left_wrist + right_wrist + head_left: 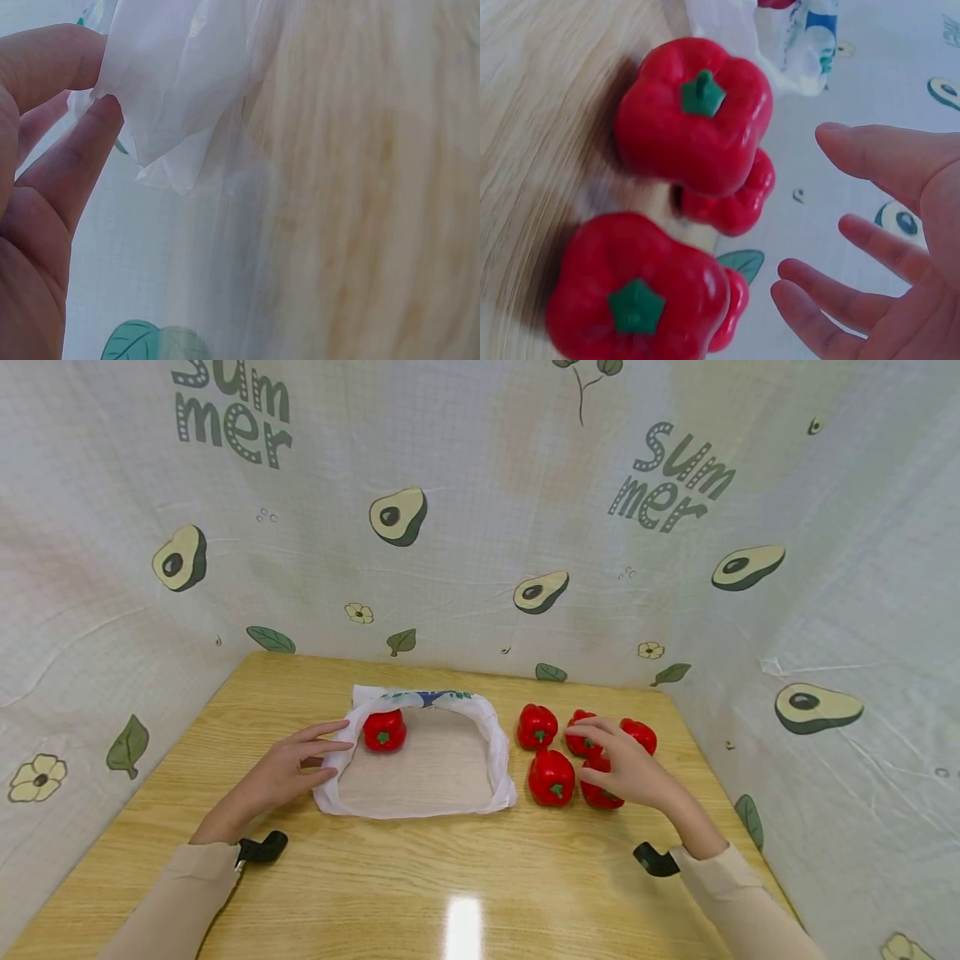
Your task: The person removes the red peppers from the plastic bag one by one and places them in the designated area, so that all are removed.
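Note:
A white plastic bag (497, 752) lies on the table with its mouth spread wide, and one red bell pepper (384, 732) sits inside at its left. My left hand (294, 766) is at the bag's left rim; up close, its thumb and finger pinch the thin plastic (176, 75). To the right of the bag, my right hand (626, 762) hovers over a group of several red bell peppers, fingers spread and holding nothing. It partly covers some of them in the head view. The nearest front pepper (552, 778) and another pepper (697, 112) show green stems.
The wooden table (360, 885) reaches back to a hanging cloth (465, 552) printed with avocados and leaves, which also encloses both sides. A pepper (537, 727) stands close to the bag's right edge. Black wrist mounts (262, 847) sit near both cuffs.

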### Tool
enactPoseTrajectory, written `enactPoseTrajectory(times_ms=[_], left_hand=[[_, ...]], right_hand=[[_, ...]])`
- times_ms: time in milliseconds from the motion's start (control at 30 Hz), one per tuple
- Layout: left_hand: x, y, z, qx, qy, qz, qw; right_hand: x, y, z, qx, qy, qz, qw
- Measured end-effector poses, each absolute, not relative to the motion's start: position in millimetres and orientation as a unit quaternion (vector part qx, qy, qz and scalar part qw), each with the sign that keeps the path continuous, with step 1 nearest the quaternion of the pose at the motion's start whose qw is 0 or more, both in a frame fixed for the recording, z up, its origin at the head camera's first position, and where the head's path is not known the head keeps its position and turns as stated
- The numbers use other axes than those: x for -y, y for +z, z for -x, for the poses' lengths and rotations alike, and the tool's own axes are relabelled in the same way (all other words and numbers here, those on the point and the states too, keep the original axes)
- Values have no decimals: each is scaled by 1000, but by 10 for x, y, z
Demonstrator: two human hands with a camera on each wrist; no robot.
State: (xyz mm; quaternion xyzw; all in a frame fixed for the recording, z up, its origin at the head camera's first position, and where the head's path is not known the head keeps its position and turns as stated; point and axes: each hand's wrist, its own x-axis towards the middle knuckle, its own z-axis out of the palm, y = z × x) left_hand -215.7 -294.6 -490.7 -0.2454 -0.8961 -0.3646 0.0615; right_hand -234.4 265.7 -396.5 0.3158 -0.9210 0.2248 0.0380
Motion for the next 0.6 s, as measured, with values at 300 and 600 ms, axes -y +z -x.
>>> enactPoseTrajectory(times_ms=[300, 600], left_hand=[[2951, -4912, 2159, 894, -370, 247, 60], [2948, -4904, 2157, 895, -367, 247, 62]], right_hand=[[-2321, -3926, 2380, 910, 236, -340, 37], [-1999, -3917, 2430, 900, 263, -347, 9]])
